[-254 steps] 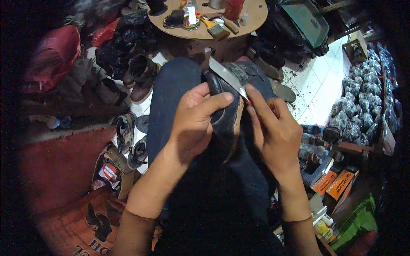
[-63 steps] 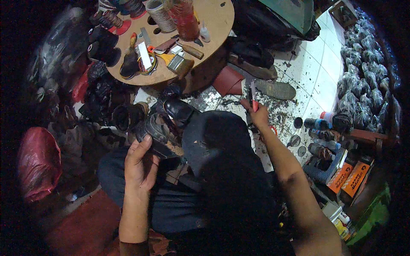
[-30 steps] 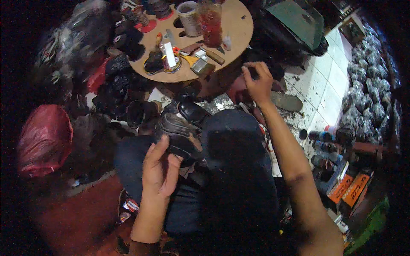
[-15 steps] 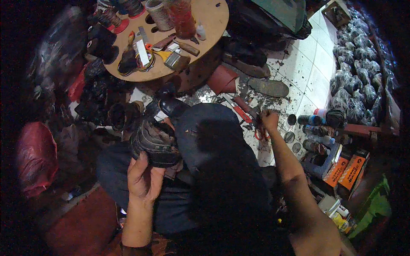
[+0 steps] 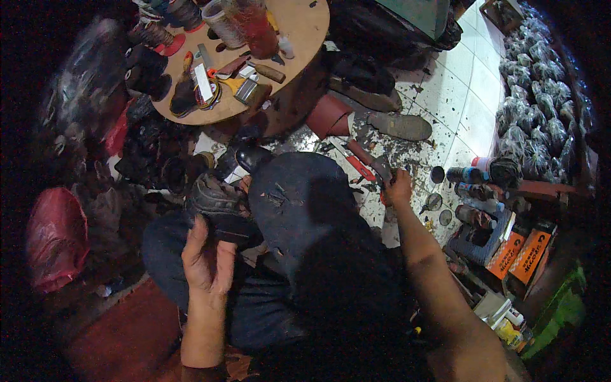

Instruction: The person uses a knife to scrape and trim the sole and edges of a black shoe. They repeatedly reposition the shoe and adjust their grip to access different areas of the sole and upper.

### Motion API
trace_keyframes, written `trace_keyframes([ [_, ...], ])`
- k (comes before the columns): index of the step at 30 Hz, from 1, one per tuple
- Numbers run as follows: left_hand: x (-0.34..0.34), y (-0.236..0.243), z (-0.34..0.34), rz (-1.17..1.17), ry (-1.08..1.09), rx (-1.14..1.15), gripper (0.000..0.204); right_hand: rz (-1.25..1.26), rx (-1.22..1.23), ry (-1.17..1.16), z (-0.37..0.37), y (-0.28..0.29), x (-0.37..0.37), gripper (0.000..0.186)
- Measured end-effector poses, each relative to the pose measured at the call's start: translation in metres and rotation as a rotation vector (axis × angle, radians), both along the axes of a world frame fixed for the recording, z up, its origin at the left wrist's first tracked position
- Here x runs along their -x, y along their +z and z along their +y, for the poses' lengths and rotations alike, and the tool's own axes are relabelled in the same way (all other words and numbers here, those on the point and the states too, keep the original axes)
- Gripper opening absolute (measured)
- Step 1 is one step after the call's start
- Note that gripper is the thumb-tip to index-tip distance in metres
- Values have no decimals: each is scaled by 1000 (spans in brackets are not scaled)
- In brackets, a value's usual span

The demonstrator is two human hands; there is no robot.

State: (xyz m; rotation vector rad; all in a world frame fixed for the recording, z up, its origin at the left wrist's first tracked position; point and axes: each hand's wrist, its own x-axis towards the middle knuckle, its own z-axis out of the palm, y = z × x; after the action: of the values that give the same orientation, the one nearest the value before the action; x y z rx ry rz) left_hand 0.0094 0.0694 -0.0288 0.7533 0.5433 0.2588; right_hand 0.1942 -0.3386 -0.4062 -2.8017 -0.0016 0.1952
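Note:
My left hand (image 5: 202,258) grips the lower part of a worn dark shoe (image 5: 217,205) over my lap. My right hand (image 5: 398,188) is low to the right of my knee, fingers curled beside a tool with a dark metal head and reddish handle (image 5: 360,151); what they hold is too small to make out. A red-handled knife (image 5: 359,167) lies on the floor just left of that tool. A reddish rolled sheet (image 5: 324,118) and a loose sole (image 5: 401,126) lie beyond them.
A round wooden table (image 5: 299,28) at top holds spools, brushes and tools. Several shoes and dark bags (image 5: 137,140) crowd the left, with a red bag (image 5: 57,239). Wrapped bundles (image 5: 534,108), bottles (image 5: 471,191) and orange boxes (image 5: 531,254) line the right. Scraps litter the tiles (image 5: 433,95).
Earlier my right hand held the knife, first against a shoe, later over the floor. The knife now lies down; that hand rose toward the table, then came down beside the floor tools.

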Motion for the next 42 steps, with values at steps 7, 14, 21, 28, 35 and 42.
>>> trace_keyframes([
  [7,-1,-1,0,-53,33,127,47,144,20,16,16,-3,4,59],
  [14,0,-4,3,-60,11,139,49,79,30,33,14,-12,3,51],
  [21,-3,0,-1,-93,-59,127,49,25,34,43,20,2,3,49],
  [28,-6,0,-5,-19,-17,38,51,-164,-171,260,56,14,-20,50],
  [35,3,29,-23,202,134,-112,40,77,25,234,95,18,-43,50],
  [42,-4,44,-35,255,234,-63,40,107,-221,160,92,-14,-15,45],
])
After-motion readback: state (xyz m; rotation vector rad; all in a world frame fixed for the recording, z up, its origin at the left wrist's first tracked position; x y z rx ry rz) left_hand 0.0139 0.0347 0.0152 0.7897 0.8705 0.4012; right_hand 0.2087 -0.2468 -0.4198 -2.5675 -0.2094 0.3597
